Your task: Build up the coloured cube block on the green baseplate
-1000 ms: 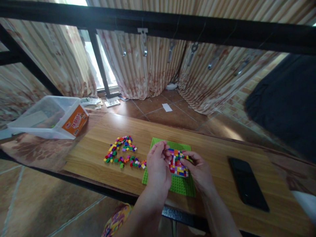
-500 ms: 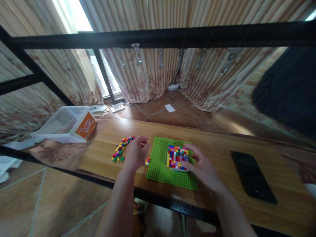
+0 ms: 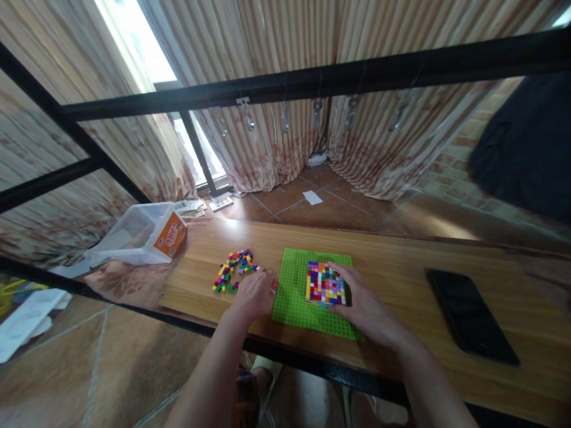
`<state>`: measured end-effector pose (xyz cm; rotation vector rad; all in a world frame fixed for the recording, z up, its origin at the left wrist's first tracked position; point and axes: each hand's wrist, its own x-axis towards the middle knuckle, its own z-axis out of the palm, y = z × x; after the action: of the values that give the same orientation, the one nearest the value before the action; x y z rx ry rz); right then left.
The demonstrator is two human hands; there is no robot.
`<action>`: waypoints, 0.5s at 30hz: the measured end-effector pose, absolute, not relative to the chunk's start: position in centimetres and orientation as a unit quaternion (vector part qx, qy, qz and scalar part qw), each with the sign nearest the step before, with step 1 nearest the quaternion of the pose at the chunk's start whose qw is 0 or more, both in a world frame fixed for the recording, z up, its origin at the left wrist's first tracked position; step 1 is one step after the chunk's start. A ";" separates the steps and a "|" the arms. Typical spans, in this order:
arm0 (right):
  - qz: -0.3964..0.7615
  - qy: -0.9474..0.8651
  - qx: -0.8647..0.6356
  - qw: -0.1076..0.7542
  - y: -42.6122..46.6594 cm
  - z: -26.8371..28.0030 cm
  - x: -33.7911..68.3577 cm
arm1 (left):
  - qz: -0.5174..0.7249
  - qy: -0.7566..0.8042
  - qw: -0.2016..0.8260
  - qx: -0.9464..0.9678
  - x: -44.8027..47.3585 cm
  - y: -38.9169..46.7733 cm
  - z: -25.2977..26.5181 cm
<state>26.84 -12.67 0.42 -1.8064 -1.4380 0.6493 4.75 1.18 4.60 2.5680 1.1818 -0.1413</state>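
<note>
A low block of multicoloured toy bricks sits on a green studded baseplate. My right hand curves round the block's right side, its fingers at the far edge and the thumb at the near edge. Left of the baseplate, my left hand is lowered to the tabletop with its fingers curled together among loose bricks. Whatever those fingertips hold is hidden. A scattered pile of small loose bricks lies beyond and to the left of this hand.
A black phone lies on the wooden table at the right. At the far left stands a clear plastic bin with an orange label. A black metal bar crosses above the table's far side, with hooks hanging from it.
My left hand has come down towards the table beside the baseplate, uncovering more loose bricks. My right hand has closed in round the brick block. The view has tilted slightly.
</note>
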 end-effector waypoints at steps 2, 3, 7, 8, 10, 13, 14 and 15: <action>0.251 -0.560 -0.701 0.363 -12.7 0.5 26.9 | -0.050 0.418 0.146 0.895 5.0 1.2 4.4; 0.251 -0.560 -0.702 0.363 -12.7 0.5 27.0 | -0.048 0.422 0.140 0.895 5.1 1.3 4.2; 0.252 -0.561 -0.703 0.357 -12.6 0.6 27.1 | -0.038 0.433 0.117 0.893 5.6 1.7 3.5; 0.252 -0.561 -0.703 0.356 -12.6 0.6 27.1 | -0.035 0.437 0.112 0.891 5.6 1.8 3.5; 0.253 -0.564 -0.701 0.355 -12.6 0.6 27.2 | -0.028 0.444 0.108 0.889 5.7 1.9 3.5; 0.253 -0.569 -0.697 0.355 -12.6 0.6 27.2 | -0.012 0.454 0.109 0.884 5.5 2.2 3.5; 0.253 -0.570 -0.697 0.354 -12.6 0.7 27.2 | -0.005 0.456 0.112 0.883 5.4 2.4 3.5; 0.254 -0.570 -0.697 0.353 -12.6 0.7 27.2 | 0.002 0.460 0.116 0.880 5.3 2.5 3.5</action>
<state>27.19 -12.57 0.71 -1.8015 -1.4755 0.6574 5.28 2.52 3.51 2.5788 1.3474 0.0067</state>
